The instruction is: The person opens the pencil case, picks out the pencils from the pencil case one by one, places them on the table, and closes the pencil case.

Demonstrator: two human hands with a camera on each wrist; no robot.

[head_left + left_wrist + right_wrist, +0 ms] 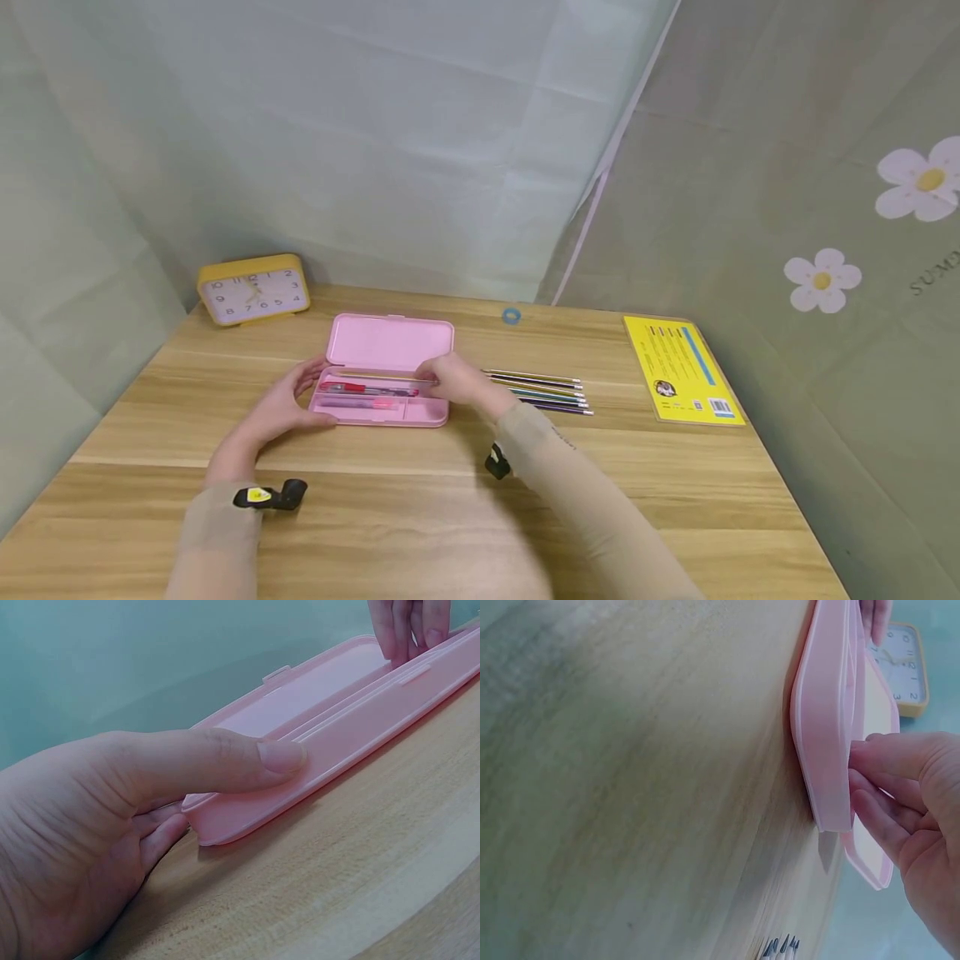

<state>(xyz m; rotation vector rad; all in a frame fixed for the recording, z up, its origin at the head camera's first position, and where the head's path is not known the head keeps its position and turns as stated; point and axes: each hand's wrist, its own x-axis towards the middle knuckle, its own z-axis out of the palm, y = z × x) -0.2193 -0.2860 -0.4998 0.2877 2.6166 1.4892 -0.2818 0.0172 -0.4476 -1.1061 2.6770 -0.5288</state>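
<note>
An opened pink pencil case lies on the table with its lid tipped back. My left hand grips the case's left end, thumb along the front wall and fingers behind. At the right end, my right hand reaches into the rear compartment and pinches a yellowish pencil lying lengthwise there; the case wall hides the fingertips in the right wrist view. A red pen lies in the case, in front of that pencil. A pink-ended pen occupies the front compartment.
Several pencils lie side by side right of the case, partly behind my right forearm. A yellow clock stands back left. A blue ring lies near the back edge, and a yellow booklet at the right.
</note>
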